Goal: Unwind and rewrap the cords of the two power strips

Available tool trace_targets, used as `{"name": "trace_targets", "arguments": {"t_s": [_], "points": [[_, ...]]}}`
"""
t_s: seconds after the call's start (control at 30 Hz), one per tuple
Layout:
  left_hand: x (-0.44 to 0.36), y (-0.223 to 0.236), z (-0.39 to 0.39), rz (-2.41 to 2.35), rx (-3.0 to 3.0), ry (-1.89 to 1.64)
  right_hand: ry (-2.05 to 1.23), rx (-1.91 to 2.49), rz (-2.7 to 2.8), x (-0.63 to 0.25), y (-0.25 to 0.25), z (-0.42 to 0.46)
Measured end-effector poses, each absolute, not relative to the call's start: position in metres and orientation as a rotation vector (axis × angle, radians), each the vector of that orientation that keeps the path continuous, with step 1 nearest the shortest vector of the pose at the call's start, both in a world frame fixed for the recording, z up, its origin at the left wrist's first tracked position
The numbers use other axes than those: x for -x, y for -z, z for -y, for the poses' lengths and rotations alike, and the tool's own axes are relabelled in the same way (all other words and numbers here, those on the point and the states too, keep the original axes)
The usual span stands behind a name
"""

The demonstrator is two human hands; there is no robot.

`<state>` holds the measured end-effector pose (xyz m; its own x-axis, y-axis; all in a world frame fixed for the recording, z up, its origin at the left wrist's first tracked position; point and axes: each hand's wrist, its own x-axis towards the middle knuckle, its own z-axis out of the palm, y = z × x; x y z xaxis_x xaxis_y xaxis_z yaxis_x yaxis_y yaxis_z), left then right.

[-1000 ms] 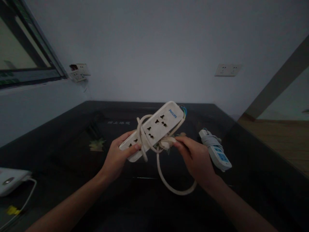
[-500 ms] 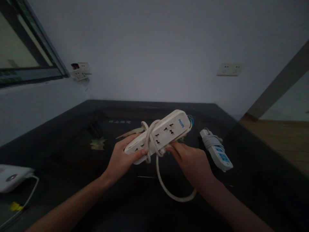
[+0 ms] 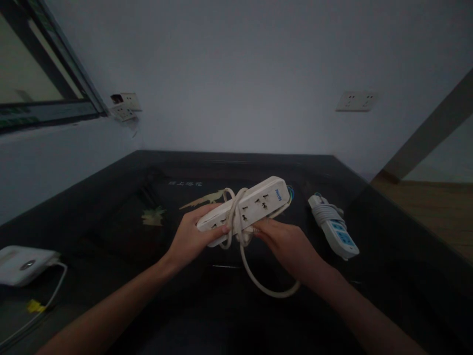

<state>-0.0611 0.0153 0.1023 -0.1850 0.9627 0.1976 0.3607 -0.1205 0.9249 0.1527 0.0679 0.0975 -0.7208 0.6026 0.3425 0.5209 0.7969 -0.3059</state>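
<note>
A white power strip is held tilted above the dark table, its right end higher. My left hand grips its lower left end, thumb across the socket face. The strip's white cord wraps around its middle and hangs in a loose loop below. My right hand is closed beneath the strip, its fingers pinching the cord by a pale, plug-like piece, partly hidden. Blue and green wire loops show at the strip's far end.
A second power strip with blue sockets and a wound grey cord lies on the dark table to the right. At the left stands a white device with a cable. Wall sockets sit behind.
Both hands still hold the power strip and cord. The strip appears slightly further right and less steeply tilted, while the whole view has shifted a little.
</note>
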Motion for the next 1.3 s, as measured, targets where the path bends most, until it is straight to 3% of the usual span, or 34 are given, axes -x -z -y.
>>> {"name": "trace_targets", "arguments": {"t_s": [0.13,0.3,0.53,0.8,1.1,1.3], "points": [[0.059,-0.106,-0.011,-1.61,-1.57,-1.396,-0.589,0.896,2.186,-0.144,-0.092,-0.066],[0.058,-0.111,-0.003,-1.685,-1.76,-1.438,-0.666,0.895,2.118,-0.14,-0.094,-0.064],[0.06,-0.106,-0.012,-1.659,-1.663,-1.364,-0.185,0.876,2.612,-0.143,-0.097,-0.063],[0.058,-0.094,-0.022,-1.539,-1.39,-1.363,0.215,0.986,2.549,-0.138,-0.093,-0.051],[0.063,-0.082,-0.031,-1.34,-1.075,-1.366,0.361,0.38,2.448,-0.141,-0.091,-0.063],[0.064,-0.078,-0.032,-1.355,-1.064,-1.354,0.47,0.379,2.407,-0.145,-0.092,-0.073]]}}
